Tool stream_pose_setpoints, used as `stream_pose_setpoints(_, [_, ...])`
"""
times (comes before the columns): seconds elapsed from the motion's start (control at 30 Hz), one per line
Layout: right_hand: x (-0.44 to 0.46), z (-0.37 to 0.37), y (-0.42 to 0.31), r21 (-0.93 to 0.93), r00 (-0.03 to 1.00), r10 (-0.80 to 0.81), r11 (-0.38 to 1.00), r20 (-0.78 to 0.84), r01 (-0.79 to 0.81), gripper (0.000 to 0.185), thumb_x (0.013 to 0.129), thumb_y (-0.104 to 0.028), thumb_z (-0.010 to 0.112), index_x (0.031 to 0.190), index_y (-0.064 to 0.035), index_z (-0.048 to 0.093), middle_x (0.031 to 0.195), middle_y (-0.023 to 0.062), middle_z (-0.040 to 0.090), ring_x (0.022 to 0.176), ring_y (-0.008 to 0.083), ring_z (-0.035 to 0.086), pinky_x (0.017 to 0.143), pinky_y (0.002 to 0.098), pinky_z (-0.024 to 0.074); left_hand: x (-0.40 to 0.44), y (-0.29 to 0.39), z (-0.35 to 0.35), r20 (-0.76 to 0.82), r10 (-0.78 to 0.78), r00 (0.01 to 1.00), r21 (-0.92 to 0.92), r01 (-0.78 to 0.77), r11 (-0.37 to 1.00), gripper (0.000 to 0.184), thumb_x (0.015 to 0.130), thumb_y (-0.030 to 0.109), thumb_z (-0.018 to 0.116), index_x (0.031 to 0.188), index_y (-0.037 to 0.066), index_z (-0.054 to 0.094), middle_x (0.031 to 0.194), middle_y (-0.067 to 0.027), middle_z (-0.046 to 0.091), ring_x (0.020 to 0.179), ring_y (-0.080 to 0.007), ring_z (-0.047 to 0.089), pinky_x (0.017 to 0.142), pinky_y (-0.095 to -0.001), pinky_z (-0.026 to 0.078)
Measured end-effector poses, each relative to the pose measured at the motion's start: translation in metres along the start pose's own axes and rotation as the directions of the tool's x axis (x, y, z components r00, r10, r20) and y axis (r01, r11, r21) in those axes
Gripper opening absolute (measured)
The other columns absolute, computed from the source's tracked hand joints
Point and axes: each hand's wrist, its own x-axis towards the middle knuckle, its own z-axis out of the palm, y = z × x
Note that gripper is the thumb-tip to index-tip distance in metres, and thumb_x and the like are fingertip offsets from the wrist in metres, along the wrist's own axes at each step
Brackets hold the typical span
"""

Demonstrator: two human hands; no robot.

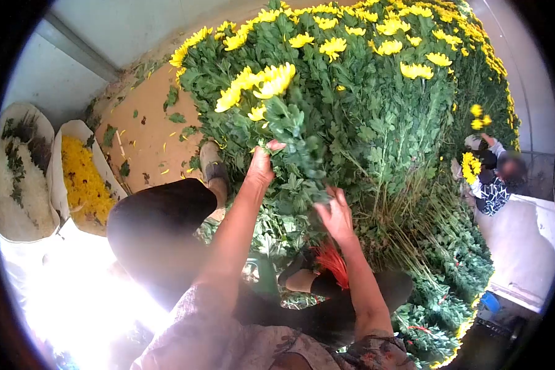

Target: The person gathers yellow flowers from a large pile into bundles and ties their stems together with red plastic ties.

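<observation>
A small bunch of yellow chrysanthemums [274, 81] slants across the middle of the head view, blooms up and to the left. My left hand [263, 161] is closed round its leafy stems below the blooms. At the lower end of the bunch, my right hand [337, 216] has thumb and fingers about the stems; leaves and motion blur hide part of this grip. Directly behind lies a big heap of cut chrysanthemums [407, 105], blooms toward the back and bare stems toward the front right. Red ties [332, 265] hang in a bundle by my leg, below my right hand.
Two white sacks stand at the left, one with yellow petals [83, 179], one with pale petals [21, 185]. Fallen leaves litter the brown floor [145, 123]. A co-worker [499, 185] at the far right holds yellow blooms. Glare washes out the lower left.
</observation>
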Motion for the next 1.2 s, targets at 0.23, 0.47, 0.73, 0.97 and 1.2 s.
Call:
stream_pose_setpoints(0.23, [0.048,-0.037,-0.075,0.177,0.934,-0.129,0.964,-0.334,0.197,0.078,0.081,-0.029,0.069,0.141,-0.0042,0.027,0.134,0.019,0.042,0.121,0.0361,0.045,0.096,0.0431,0.042,-0.013,0.01,0.034,0.04,0.037,0.999,0.11,-0.041,0.993,0.036,0.061,0.015,0.076,0.094,0.001,0.067,0.092,-0.0062,0.065,0.086,-0.0205,0.06,0.083,-0.0344,0.047])
stream_pose_setpoints(0.47, [0.076,-0.046,-0.094,0.168,0.901,-0.208,0.943,-0.382,0.289,0.03,0.089,-0.006,0.049,0.119,-0.0076,0.051,0.104,0.0149,0.053,0.088,0.0338,0.058,0.074,0.0407,0.047,-0.025,0.038,0.056,0.169,0.112,0.979,0.105,-0.131,0.986,0.028,0.064,0.015,0.075,0.088,0.002,0.069,0.087,-0.006,0.066,0.081,-0.0184,0.061,0.079,-0.0305,0.046])
stream_pose_setpoints(0.73, [0.067,-0.038,-0.101,0.108,0.931,-0.241,0.954,-0.275,0.279,0.036,0.085,0.009,0.044,0.119,0.0001,0.051,0.111,0.0145,0.054,0.099,0.0272,0.055,0.086,0.0325,0.0438,-0.036,0.038,0.051,0.116,0.184,0.976,-0.014,-0.183,0.983,0.039,0.069,0.019,0.073,0.099,-0.004,0.067,0.093,-0.0089,0.068,0.086,-0.0175,0.063,0.081,-0.0305,0.049])
stream_pose_setpoints(0.97, [0.074,-0.012,-0.086,0.335,0.93,-0.247,0.882,-0.274,0.333,0.021,0.088,-0.001,0.052,0.109,-0.0024,0.057,0.094,0.0175,0.056,0.078,0.0314,0.06,0.065,0.0398,0.0487,-0.022,0.044,0.04,0.163,0.057,0.985,0.32,-0.108,0.941,0.043,0.065,0.02,0.079,0.095,-0.009,0.068,0.089,-0.0121,0.069,0.076,-0.0179,0.064,0.072,-0.0311,0.05])
stream_pose_setpoints(1.2, [0.063,-0.018,-0.093,0.066,0.946,-0.313,0.945,-0.087,0.32,0.04,0.087,-0.014,0.062,0.126,-0.011,0.052,0.1,0.0142,0.058,0.078,0.0298,0.063,0.062,0.0373,0.0508,-0.038,0.035,0.052,-0.011,0.198,0.98,0.434,-0.174,0.884,0.031,0.066,0.015,0.076,0.091,-0.001,0.069,0.081,-0.006,0.067,0.071,-0.017,0.062,0.072,-0.0301,0.049])
